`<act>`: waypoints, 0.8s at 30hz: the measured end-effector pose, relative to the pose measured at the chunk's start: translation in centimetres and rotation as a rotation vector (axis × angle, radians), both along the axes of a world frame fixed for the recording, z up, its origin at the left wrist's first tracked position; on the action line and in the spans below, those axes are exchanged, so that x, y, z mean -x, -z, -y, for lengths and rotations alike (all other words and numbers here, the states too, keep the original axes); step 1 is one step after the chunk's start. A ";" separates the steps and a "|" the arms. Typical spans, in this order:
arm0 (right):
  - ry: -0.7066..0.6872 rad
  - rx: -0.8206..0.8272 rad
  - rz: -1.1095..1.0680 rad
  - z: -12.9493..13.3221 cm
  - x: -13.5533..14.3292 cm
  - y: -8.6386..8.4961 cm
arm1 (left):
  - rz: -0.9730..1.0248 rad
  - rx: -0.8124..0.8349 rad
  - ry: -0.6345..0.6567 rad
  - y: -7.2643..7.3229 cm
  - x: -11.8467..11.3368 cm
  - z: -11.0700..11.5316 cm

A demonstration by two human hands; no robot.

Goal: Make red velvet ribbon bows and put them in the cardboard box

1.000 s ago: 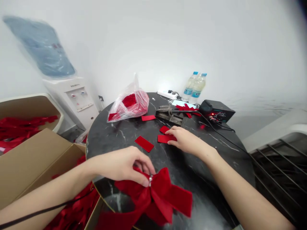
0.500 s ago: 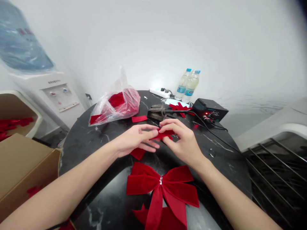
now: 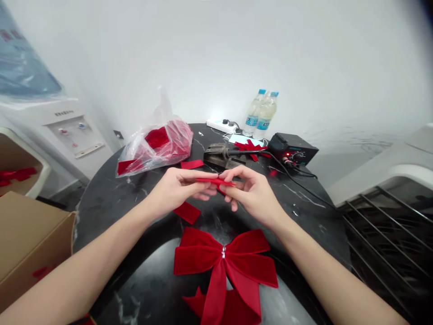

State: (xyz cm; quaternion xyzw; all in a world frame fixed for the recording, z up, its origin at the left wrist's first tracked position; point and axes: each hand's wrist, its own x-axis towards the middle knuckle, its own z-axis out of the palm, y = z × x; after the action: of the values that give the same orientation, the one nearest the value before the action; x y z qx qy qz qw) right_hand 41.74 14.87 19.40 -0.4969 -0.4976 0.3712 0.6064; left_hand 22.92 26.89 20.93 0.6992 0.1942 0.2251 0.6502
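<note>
Between my two hands is a small strip of red ribbon [image 3: 216, 181], held roughly level above the table. My left hand [image 3: 181, 187] pinches its left part between thumb and fingers. On the other side, my right hand [image 3: 248, 189] grips the right end with thumb and fingertips. Nearer to me lies a large red velvet bow [image 3: 199, 257] with a silvery tie at its middle and tails hanging toward me. A loose red ribbon piece [image 3: 187, 212] lies below my left hand, and another red piece [image 3: 191, 164] lies behind it.
Behind my hands rests a soldering iron in its stand [image 3: 216, 155], cabled to a black control box [image 3: 294, 148]. A plastic bag of red ribbon [image 3: 176, 144], two water bottles [image 3: 265, 117] and a power strip [image 3: 221, 125] stand along the back. A cardboard box [image 3: 30, 243] is at left.
The red strip has turned level and edge-on, with both hands closer around it. My left fingers have drawn together. The whole view has shifted slightly.
</note>
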 end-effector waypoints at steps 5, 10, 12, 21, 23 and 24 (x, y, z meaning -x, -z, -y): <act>0.027 -0.173 0.081 0.1 0.5 0.0 | 0.115 -0.218 -0.165 0.2 -0.3 0.6; 0.176 -0.305 0.285 0.3 0.4 0.1 | 0.229 -0.188 -0.178 0.4 -0.3 1.1; 0.184 -0.325 0.309 0.3 0.3 0.2 | 0.253 -0.141 -0.168 0.4 -0.3 1.2; 0.158 -0.264 0.295 0.5 0.4 0.0 | 0.191 -0.302 -0.238 0.0 -0.3 1.3; 0.123 -0.218 0.324 0.6 0.3 -0.3 | 0.184 -0.311 -0.231 0.1 -0.3 1.3; 0.103 -0.184 0.337 0.7 0.2 -0.4 | 0.177 -0.310 -0.229 0.1 -0.3 1.3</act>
State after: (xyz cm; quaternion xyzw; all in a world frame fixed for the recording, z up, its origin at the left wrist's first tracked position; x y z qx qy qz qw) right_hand 41.52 14.13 19.77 -0.5194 -0.5979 0.2043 0.5754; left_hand 23.18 25.55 20.84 0.7415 0.1777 0.3854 0.5196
